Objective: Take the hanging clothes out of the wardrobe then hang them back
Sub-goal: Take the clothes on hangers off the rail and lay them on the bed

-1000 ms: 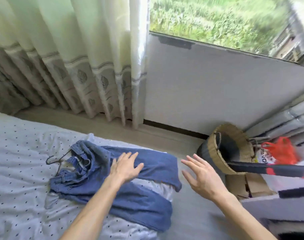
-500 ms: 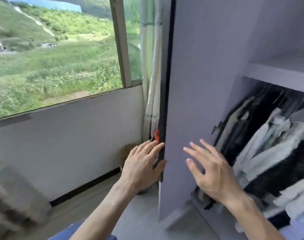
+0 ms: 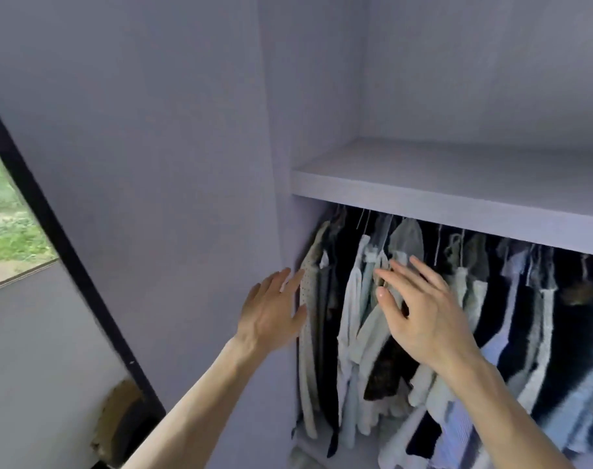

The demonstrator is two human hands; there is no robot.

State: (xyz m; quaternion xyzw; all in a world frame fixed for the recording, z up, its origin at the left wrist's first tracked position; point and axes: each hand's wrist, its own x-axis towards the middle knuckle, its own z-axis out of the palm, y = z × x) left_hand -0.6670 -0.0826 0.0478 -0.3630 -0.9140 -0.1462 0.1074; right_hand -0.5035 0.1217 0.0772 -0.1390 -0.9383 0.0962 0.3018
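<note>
I have two hands up before the one open wardrobe [image 3: 315,96], neither holding anything. My left hand [image 3: 271,313], fingers straight and slightly apart, is by the leftmost garment; I cannot tell whether it touches. My right hand [image 3: 423,316], fingers spread, is in front of the hanging clothes [image 3: 350,299], which crowd beneath the single shelf [image 3: 457,191], too blurred to count.
</note>
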